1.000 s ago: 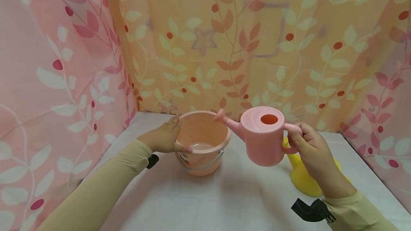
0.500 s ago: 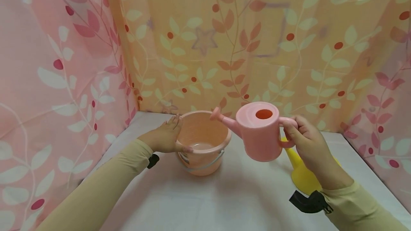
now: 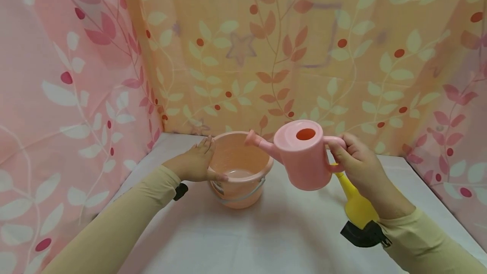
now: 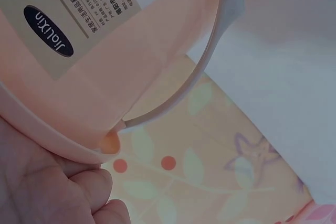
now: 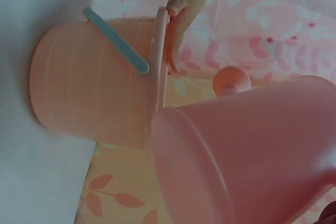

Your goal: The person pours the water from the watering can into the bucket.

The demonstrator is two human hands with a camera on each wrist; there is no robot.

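In the head view, a peach plastic bucket stands upright on the table, its grey handle hanging down in front. My left hand rests on its left rim with fingers extended and the thumb along the near edge. My right hand grips the handle of a pink watering can held up in the air. The can leans slightly left, and its spout head is above the bucket's opening. In the left wrist view a label shows on the bucket's side. No water is visible at the spout.
A yellow object with a narrow neck and wide base stands on the white table, partly hidden behind my right forearm. Patterned cloth walls enclose the back and sides. A black wrist mount sits below my right wrist.
My right hand has carried the watering can left and slightly up, tilting it a little, so the spout reaches farther over the bucket. The left hand and bucket have stayed put.
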